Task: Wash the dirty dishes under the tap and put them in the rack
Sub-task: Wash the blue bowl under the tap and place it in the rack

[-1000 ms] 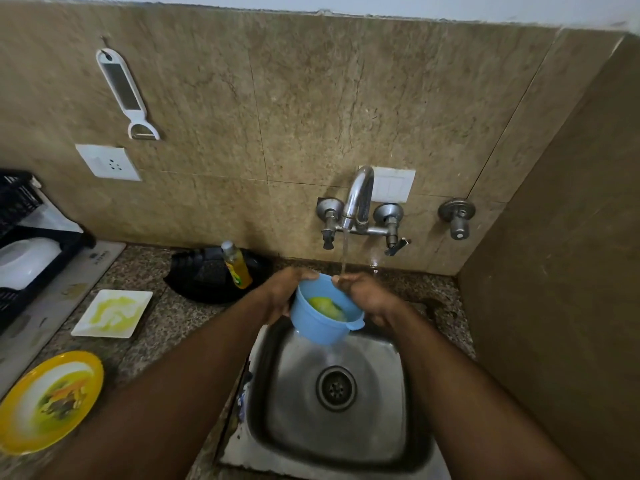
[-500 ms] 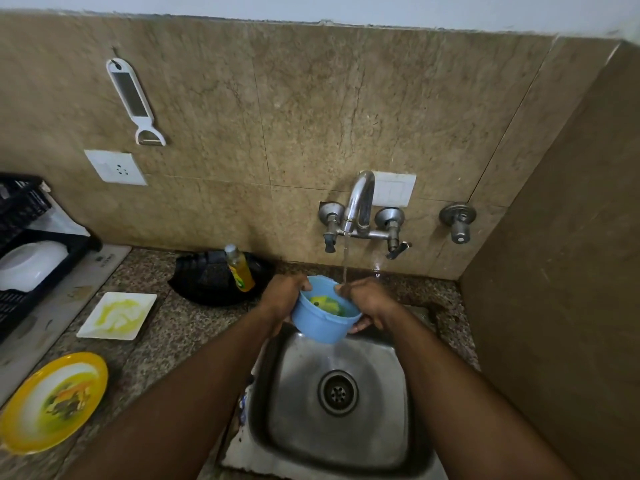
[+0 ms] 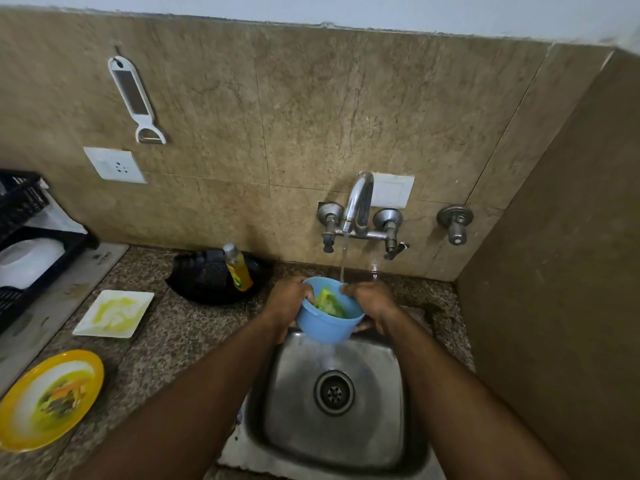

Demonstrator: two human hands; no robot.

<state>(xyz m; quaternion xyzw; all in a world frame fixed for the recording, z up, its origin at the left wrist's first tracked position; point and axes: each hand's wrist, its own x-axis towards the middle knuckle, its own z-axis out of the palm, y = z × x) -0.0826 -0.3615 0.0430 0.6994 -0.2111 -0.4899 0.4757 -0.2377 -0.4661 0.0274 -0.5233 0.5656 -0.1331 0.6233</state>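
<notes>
Rack [image 3: 20, 216]: a black rack is standing at the far left edge of the table [image 3: 180, 337], with a white dish [image 3: 27, 261] sitting in it.
Yellow plate [image 3: 48, 398]: lying flat at the near left of the table, smeared with food.
Square plate [image 3: 114, 313]: a white plate streaked yellow is lying between the rack and the sink, apart from the yellow plate.
Peeler [image 3: 136, 100]: hanging on the tiled wall above a white socket [image 3: 115, 165].
Pan [image 3: 207, 278]: a black pan is sitting against the wall, with a soap bottle [image 3: 237, 268] standing in front of it.
Left hand [image 3: 287, 306]: its grip is curling round the left side of the blue bowl [image 3: 325, 323], with fingers over the rim.
Bowl: being held tilted over the back edge of the sink, just under the stream, with a yellow-green sponge [image 3: 329, 303] inside it.
Tap [image 3: 358, 209]: running, a thin stream is falling onto the far rim of the bowl.
Right hand [image 3: 372, 304]: its grip is closing on the right side of the bowl, with fingertips reaching in at the rim near the sponge.
Sink [image 3: 381, 410]: a steel basin is lying below the bowl, its drain showing.
Valve [image 3: 455, 223]: a separate knob is sitting on the wall to the right of the tap.
</notes>
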